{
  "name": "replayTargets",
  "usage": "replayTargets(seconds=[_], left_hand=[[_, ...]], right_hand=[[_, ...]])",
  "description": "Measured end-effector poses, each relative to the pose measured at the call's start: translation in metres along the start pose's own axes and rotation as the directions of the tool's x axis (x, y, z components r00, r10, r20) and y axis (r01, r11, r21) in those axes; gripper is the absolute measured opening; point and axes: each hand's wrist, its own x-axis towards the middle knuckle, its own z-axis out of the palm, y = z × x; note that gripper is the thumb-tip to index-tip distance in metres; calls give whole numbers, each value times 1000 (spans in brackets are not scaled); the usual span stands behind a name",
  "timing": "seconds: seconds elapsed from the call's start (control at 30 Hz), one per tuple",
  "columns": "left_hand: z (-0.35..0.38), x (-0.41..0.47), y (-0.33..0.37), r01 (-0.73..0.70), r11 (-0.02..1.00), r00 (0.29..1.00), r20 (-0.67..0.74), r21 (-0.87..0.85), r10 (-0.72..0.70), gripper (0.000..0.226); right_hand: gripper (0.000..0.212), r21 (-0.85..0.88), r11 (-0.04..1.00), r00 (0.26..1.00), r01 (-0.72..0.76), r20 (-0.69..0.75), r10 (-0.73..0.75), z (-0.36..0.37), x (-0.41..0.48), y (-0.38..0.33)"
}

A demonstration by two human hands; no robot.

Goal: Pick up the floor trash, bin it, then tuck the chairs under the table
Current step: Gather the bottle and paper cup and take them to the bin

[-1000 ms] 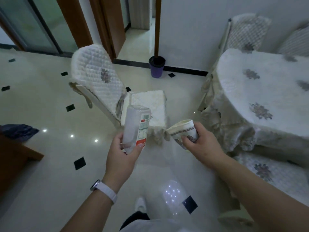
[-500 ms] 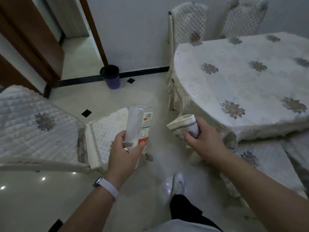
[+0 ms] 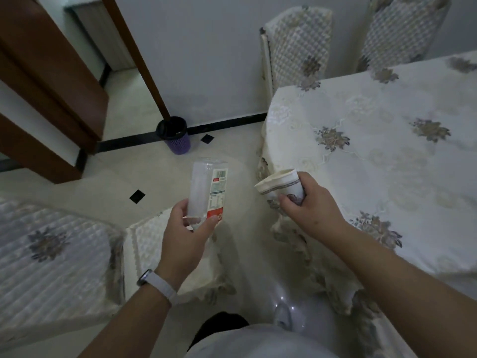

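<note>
My left hand [image 3: 187, 229] grips a clear plastic bottle [image 3: 206, 188] with a red and white label, held bottom up over the floor. In my right hand [image 3: 308, 205] is a crumpled paper cup [image 3: 280, 183] with a patterned band, its mouth turned left. A purple bin [image 3: 175, 135] lined with a black bag stands by the wall, ahead of both hands. A covered chair [image 3: 54, 257] stands pulled out at the lower left. The table [image 3: 382, 156] with its flowered cloth fills the right side.
Two more covered chairs, one [image 3: 296, 45] at the table's far left corner and one [image 3: 402, 29] at the top right, stand against the wall. A brown wooden door frame [image 3: 51, 81] and a doorway lie to the left of the bin. My foot [image 3: 282, 316] is on the tiled floor below.
I have walked forward and turned right: the bin is nearer and the pulled-out chair has slid to my lower left. Both hands keep hold of the bottle and the cup.
</note>
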Motion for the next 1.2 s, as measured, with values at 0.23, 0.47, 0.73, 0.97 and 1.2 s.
replayTargets(seconds=[0.23,0.47,0.73,0.97,1.2], left_hand=[[12,98,-2,5,1000,999,-45,-16,-6,53],[27,237,-20,49,998,997,-58,-44,-51,48],[14,390,4,37,997,999,3,-63,-37,51],[-7,477,19,6,997,1000,-8,-74,-7,47],[-16,558,11,45,997,998,-45,-55,-47,52]], right_hand=[[27,-8,999,999,-33,34,33,16,90,14],[24,-56,996,996,-75,47,78,47,217,12],[22,-54,998,999,-33,-11,33,81,374,-47],[25,-12,999,998,-52,-47,52,100,459,-55],[27,20,999,999,-32,30,31,145,542,-56]])
